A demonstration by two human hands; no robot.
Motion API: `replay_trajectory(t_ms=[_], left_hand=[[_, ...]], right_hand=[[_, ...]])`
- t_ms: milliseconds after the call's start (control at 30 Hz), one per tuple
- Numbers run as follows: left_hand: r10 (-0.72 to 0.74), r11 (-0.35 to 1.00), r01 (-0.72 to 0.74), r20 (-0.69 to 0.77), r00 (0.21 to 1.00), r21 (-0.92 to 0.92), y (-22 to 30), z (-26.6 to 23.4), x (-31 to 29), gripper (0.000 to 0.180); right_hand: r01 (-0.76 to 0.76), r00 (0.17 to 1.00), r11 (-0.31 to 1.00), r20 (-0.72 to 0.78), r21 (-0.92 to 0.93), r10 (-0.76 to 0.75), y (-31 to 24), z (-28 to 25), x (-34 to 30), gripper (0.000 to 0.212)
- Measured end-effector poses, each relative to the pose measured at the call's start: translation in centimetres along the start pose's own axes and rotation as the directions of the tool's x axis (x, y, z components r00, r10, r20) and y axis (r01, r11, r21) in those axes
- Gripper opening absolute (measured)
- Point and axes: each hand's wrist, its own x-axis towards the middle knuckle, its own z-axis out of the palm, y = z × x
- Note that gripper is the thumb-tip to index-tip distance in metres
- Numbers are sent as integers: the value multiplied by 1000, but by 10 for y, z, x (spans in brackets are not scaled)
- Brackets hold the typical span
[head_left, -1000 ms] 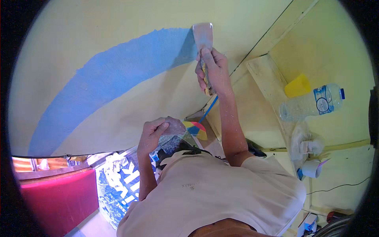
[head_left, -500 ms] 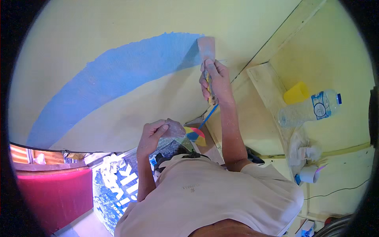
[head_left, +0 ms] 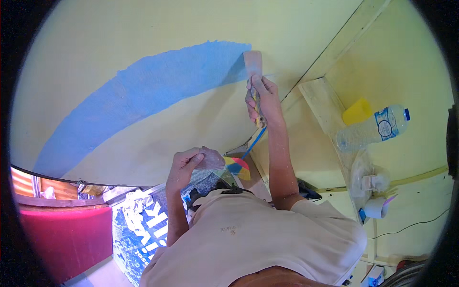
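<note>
My right hand (head_left: pixel 267 98) grips a putty knife (head_left: pixel 253 63) with a yellowish handle and a broad flat blade pointing up. The blade lies at the right end of a curved blue band (head_left: pixel 148 83) on the pale yellow wall (head_left: pixel 143 24); I cannot tell whether it touches the surface. Lower and to the left, my left hand (head_left: pixel 182 166) pinches a flat, grey-brown piece with an irregular edge (head_left: pixel 211 159) between thumb and fingers. That piece is held away from the band, and its kind is not plain.
On a wooden ledge (head_left: pixel 321 103) at right are a yellow cup (head_left: pixel 357 112), a clear plastic bottle (head_left: pixel 373 131) lying sideways and a white cup (head_left: pixel 376 208). A red panel (head_left: pixel 64 239) stands at lower left, beside a blue-and-white printed surface (head_left: pixel 138 229). A multicoloured object (head_left: pixel 239 168) is below my right hand.
The putty knife and my right hand have moved slightly down from the band's upper right end. The whole view has shifted a little. Both hands keep their hold.
</note>
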Motion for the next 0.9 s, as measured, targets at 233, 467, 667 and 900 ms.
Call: replay_trajectory(t_ms=[233, 467, 667, 900], left_hand=[[-3, 999, 3, -15, 1000, 47, -15, -5, -10, 16], [-71, 997, 70, -58, 996, -19, -11, -4, -22, 17], [10, 999, -7, -67, 998, 46, -13, -13, -36, 16], [-43, 995, 33, -97, 994, -96, -2, -18, -45, 18]], right_hand=[[-4, 999, 1000, -38, 2, 4, -6, 5, 3, 33], [34, 998, 999, -50, -38, -36, 1, 15, -2, 32], [61, 997, 998, -47, -11, -61, 4, 27, -7, 31], [28, 999, 1000, 14, -9, -28, 0, 38, -8, 31]])
